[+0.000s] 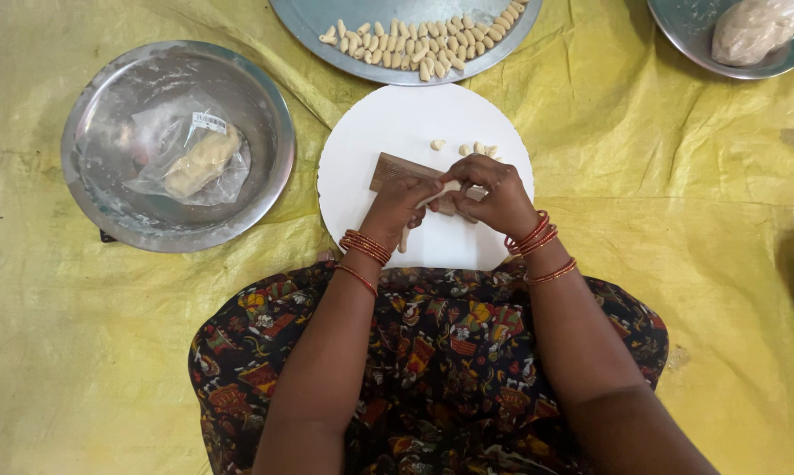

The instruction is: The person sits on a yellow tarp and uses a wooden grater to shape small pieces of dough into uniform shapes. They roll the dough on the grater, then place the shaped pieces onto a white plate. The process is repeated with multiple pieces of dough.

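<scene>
The dough rope (425,204) runs diagonally (upper end toward the right hand (495,195)), pinched by both hands' closed fingers; left hand (397,207) lower.

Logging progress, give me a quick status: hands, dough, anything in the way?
Left hand and right hand both grip dough rope over wooden block. Small cut pieces lie just beyond.

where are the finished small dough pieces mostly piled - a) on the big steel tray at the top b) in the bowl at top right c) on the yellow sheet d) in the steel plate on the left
a: the rows of small dough pieces lie on the big steel tray at the top; only a few sit on the white round board.
</scene>
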